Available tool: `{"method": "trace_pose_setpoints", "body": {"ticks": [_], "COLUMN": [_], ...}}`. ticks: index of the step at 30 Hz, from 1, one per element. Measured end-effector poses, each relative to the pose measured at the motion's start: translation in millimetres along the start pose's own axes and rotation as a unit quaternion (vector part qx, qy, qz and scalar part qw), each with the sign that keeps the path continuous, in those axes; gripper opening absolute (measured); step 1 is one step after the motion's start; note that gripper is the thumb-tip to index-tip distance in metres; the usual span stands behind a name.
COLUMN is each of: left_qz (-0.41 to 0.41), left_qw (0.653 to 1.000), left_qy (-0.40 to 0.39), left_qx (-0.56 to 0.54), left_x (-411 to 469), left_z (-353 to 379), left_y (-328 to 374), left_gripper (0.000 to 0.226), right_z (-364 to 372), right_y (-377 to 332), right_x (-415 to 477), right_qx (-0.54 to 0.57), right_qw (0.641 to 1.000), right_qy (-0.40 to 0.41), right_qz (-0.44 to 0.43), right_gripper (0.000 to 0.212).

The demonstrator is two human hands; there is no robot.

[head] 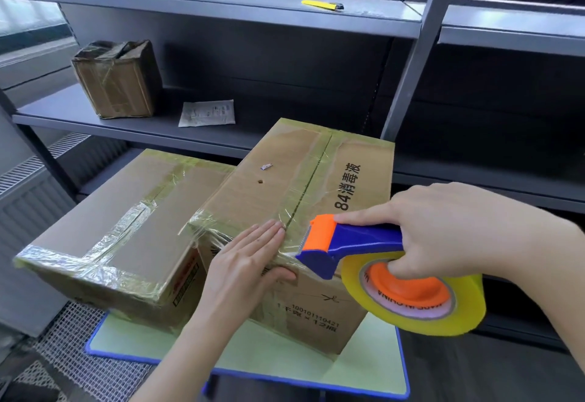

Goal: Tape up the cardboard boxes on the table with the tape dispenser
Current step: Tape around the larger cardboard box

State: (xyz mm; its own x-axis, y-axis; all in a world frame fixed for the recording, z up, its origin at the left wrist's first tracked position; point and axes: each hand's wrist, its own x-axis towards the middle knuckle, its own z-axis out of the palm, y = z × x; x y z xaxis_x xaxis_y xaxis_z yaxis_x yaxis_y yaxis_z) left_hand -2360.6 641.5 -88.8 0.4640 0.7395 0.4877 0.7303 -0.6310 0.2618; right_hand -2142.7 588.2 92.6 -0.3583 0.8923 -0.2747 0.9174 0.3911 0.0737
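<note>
The left grip (pixel 250 259) is pressing flat, fingers straight, on the near top edge of the taller box (pixel 278 180) on the tabletop (pixel 285 360). The right grip (pixel 443 230) is clasping the tape dispenser (pixel 357 242) against that edge.

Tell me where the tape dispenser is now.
The tape dispenser is lower right in the head view, in the right hand, its nose at the near top edge of the taller box, beside the left hand.
</note>
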Motion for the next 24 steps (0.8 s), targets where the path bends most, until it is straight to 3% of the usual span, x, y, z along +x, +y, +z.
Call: {"method": "trace_pose_setpoints", "body": {"ticks": [9, 15, 20, 24], "left_qz": [-0.040, -0.020, 0.075, 0.144], "left_qw": [0.999, 0.995, 0.991, 0.989], "left_qy": [-0.027, -0.057, -0.040, 0.000], "left_qx": [0.004, 0.077, 0.106, 0.039], "left_x": [-0.3, 2.9, 5.5, 14.7], "left_z": [-13.4, -5.1, 10.4, 36.6], "left_y": [3.1, 19.3, 57.8, 102.8], "left_gripper": [0.066, 0.073, 0.070, 0.056], "right_z": [27.9, 42.6, 44.6, 45.2], "right_y": [32.8, 46.2, 52.5, 53.4], "right_x": [-49.4, -58.7, -57.6, -57.3], "right_qx": [0.038, 0.016, 0.020, 0.019], "right_qw": [0.997, 0.999, 0.999, 0.999], "right_qy": [-0.044, 0.002, 0.018, 0.023], "right_qz": [0.049, 0.049, 0.047, 0.039], "right_gripper": [0.075, 0.072, 0.072, 0.071]}}
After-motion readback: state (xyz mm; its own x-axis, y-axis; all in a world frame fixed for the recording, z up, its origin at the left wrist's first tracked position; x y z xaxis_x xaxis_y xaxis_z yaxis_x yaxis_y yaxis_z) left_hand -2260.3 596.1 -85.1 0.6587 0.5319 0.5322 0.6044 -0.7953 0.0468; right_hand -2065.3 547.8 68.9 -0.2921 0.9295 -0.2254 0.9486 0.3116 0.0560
